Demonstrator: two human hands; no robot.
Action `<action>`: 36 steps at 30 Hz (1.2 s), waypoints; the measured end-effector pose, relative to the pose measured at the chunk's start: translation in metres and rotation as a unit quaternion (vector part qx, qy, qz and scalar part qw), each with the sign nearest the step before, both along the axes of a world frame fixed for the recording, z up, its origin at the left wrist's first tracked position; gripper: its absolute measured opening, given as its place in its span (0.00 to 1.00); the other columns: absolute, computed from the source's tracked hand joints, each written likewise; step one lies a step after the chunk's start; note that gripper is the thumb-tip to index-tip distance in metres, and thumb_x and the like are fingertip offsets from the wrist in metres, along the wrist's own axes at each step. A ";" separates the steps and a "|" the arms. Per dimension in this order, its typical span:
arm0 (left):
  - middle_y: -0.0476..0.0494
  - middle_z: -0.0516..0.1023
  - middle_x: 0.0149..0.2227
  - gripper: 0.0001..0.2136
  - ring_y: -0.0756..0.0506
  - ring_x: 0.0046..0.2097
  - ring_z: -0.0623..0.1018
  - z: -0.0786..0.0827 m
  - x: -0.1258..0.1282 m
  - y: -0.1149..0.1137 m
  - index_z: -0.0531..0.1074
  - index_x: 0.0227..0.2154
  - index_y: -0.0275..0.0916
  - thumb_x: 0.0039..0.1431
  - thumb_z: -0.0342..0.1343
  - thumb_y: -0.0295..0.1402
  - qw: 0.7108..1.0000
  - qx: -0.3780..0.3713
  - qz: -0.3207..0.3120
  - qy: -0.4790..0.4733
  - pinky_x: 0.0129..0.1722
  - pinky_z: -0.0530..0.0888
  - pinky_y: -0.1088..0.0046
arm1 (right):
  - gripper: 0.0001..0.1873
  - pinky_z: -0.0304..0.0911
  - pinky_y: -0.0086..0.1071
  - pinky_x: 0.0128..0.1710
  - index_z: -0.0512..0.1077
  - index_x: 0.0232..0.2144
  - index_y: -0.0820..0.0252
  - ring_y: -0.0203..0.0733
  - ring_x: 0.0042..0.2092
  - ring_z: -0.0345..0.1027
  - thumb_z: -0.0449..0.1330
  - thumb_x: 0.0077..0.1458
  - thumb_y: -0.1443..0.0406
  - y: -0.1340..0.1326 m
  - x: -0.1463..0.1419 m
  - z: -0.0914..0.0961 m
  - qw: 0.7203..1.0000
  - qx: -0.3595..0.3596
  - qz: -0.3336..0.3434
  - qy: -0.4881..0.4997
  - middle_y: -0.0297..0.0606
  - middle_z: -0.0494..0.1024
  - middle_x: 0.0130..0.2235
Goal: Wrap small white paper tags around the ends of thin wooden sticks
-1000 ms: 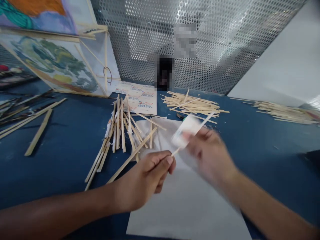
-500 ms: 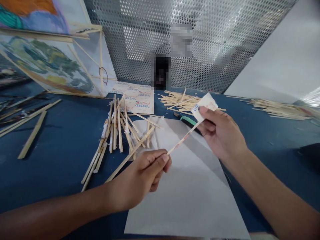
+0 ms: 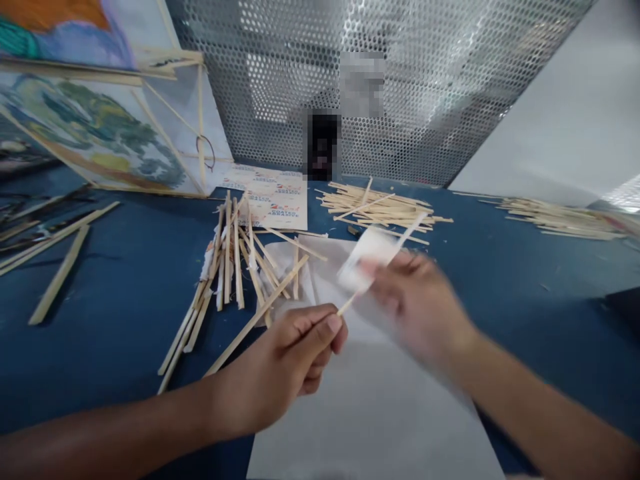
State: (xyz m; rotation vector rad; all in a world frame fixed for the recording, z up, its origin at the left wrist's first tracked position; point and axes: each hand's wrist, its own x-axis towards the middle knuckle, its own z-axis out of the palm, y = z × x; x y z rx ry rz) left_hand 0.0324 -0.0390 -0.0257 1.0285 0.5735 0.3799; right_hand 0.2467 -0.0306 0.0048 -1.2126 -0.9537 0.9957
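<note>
My left hand (image 3: 285, 363) is closed in a pinch on the near end of a thin wooden stick (image 3: 417, 228), which slants up to the right. My right hand (image 3: 417, 307), smeared by motion, grips a small white folded paper piece (image 3: 367, 257) wrapped about the stick close to my left fingers. Both hands hover above a white paper sheet (image 3: 370, 413) lying on the blue table (image 3: 125, 293).
A loose heap of sticks (image 3: 240, 260) lies left of the sheet, another pile (image 3: 375, 203) behind it, more sticks (image 3: 560, 217) at far right. Printed sheets (image 3: 277, 193) and a painted kite frame (image 3: 110, 133) stand at back left before a perforated metal panel (image 3: 400, 80).
My right hand slid the paper piece back down the stick toward my left hand, after having been near the stick's far end half a second ago. My left hand held still.
</note>
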 end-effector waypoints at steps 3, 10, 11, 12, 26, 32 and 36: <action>0.61 0.47 0.18 0.17 0.54 0.20 0.46 0.000 0.001 0.001 0.64 0.29 0.40 0.71 0.48 0.45 1.000 0.003 0.000 -0.009 0.18 0.50 0.78 | 0.18 0.52 0.29 0.19 0.80 0.36 0.55 0.30 0.22 0.55 0.74 0.44 0.54 -0.001 0.001 0.001 1.000 -0.002 0.002 -0.003 0.30 0.70 0.23; 0.61 0.47 0.18 0.17 0.54 0.20 0.45 0.002 0.002 0.003 0.64 0.28 0.40 0.71 0.47 0.44 1.000 0.004 -0.002 -0.007 0.18 0.51 0.79 | 0.13 0.50 0.29 0.19 0.80 0.30 0.56 0.28 0.21 0.50 0.74 0.45 0.56 -0.004 0.001 -0.001 1.000 0.001 0.000 0.007 0.29 0.70 0.23; 0.61 0.47 0.18 0.17 0.54 0.20 0.45 0.002 0.002 0.003 0.64 0.28 0.40 0.71 0.47 0.44 1.000 0.007 0.000 -0.005 0.18 0.51 0.79 | 0.12 0.49 0.29 0.19 0.79 0.29 0.56 0.27 0.21 0.49 0.73 0.45 0.57 -0.004 0.001 -0.001 1.000 0.003 0.000 0.008 0.29 0.70 0.24; 0.61 0.47 0.18 0.17 0.54 0.20 0.45 0.002 0.002 0.003 0.64 0.28 0.40 0.71 0.47 0.44 1.000 0.007 0.001 -0.004 0.18 0.51 0.78 | 0.11 0.49 0.30 0.19 0.79 0.29 0.56 0.27 0.21 0.49 0.73 0.46 0.57 -0.005 0.000 0.000 1.000 0.007 0.000 0.004 0.29 0.70 0.24; 0.60 0.47 0.19 0.16 0.54 0.21 0.46 0.000 -0.001 0.001 0.64 0.29 0.40 0.71 0.48 0.44 1.000 0.018 -0.007 0.000 0.19 0.54 0.79 | 0.15 0.57 0.34 0.23 0.79 0.32 0.51 0.33 0.23 0.63 0.74 0.46 0.52 -0.021 -0.004 0.011 0.979 0.082 -0.008 -0.185 0.31 0.74 0.23; 0.60 0.49 0.18 0.16 0.55 0.20 0.48 -0.001 0.004 0.006 0.65 0.29 0.40 0.71 0.48 0.43 1.000 0.007 -0.001 -0.009 0.18 0.55 0.82 | 0.15 0.58 0.36 0.25 0.78 0.30 0.49 0.35 0.24 0.67 0.74 0.46 0.51 -0.025 -0.002 0.000 0.960 0.108 -0.011 -0.259 0.32 0.76 0.24; 0.61 0.48 0.18 0.16 0.55 0.19 0.46 -0.001 0.002 0.009 0.64 0.28 0.40 0.71 0.48 0.42 1.000 0.002 -0.001 -0.011 0.17 0.58 0.83 | 0.15 0.57 0.38 0.27 0.75 0.27 0.48 0.36 0.24 0.66 0.72 0.47 0.49 -0.018 0.037 0.001 0.963 0.107 -0.025 -0.247 0.32 0.75 0.23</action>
